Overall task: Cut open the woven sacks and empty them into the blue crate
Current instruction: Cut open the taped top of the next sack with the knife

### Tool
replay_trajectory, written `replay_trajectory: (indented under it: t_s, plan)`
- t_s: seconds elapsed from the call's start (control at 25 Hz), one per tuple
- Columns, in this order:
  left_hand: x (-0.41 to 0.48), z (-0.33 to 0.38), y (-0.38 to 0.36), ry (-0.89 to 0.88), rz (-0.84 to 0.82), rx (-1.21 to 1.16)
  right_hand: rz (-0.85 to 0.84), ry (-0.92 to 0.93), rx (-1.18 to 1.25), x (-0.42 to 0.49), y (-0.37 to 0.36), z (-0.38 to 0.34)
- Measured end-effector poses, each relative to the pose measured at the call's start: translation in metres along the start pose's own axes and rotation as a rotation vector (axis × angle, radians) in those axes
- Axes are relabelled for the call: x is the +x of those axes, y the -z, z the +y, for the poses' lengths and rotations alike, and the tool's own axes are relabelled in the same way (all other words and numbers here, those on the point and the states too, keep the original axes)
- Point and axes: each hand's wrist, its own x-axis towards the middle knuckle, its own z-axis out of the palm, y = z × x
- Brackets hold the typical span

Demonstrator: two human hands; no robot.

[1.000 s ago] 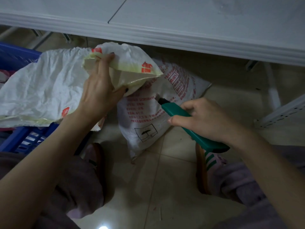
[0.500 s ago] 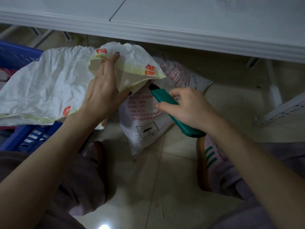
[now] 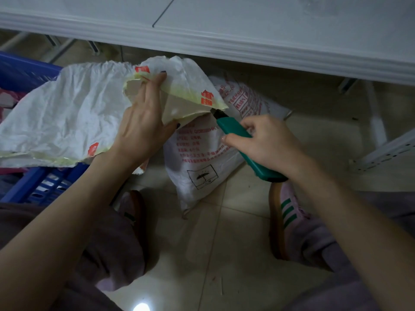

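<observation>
Crumpled white sack [image 3: 67, 115] across blue crate [image 3: 27, 72], printed sack [image 3: 202, 169] beside

Dim storeroom or shop back room, by looks of it; exact kind unclear. Printed white sack [image 3: 202, 173] lying straight on glossy beige floor tiles [image 3: 202, 254], tiles reflecting one spot of lamp light. Second sack [image 3: 67, 113] draping over blue slatted crate [image 3: 45, 187] at left. White tabletop [image 3: 247, 30] with moulded edge running across top, metal legs [image 3: 56, 44] showing beneath. Perforated white metal rail [image 3: 388, 153], racking type, slanting in at right.
</observation>
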Motion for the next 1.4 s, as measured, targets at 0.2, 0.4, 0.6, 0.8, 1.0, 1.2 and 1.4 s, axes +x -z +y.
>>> replay_trajectory:
  t_s: [0.2,0.4,0.6,0.8,1.0,1.2,1.4]
  plan:
    - [0.007,-0.005,-0.001,0.024,-0.026,-0.045,0.020,-0.046,-0.071,-0.004,0.008,0.010]
    - [0.012,0.003,-0.002,0.038,-0.044,-0.028,0.053,-0.009,-0.139,-0.009,0.021,0.010]
    - [0.009,0.006,-0.007,-0.003,-0.067,0.028,0.001,-0.050,-0.231,-0.015,0.045,0.015]
    - [0.011,0.000,-0.003,0.076,-0.019,-0.002,0.312,-0.167,-0.177,-0.013,0.079,0.026]
    - [0.011,0.009,-0.004,0.002,-0.007,-0.068,0.106,-0.099,-0.093,-0.003,0.040,0.006]
    - [0.011,0.007,0.001,-0.021,0.019,-0.071,0.074,-0.082,0.095,0.008,0.031,-0.012]
    - [0.011,0.008,0.012,0.015,0.041,-0.129,0.109,0.023,0.256,0.006,0.023,-0.028]
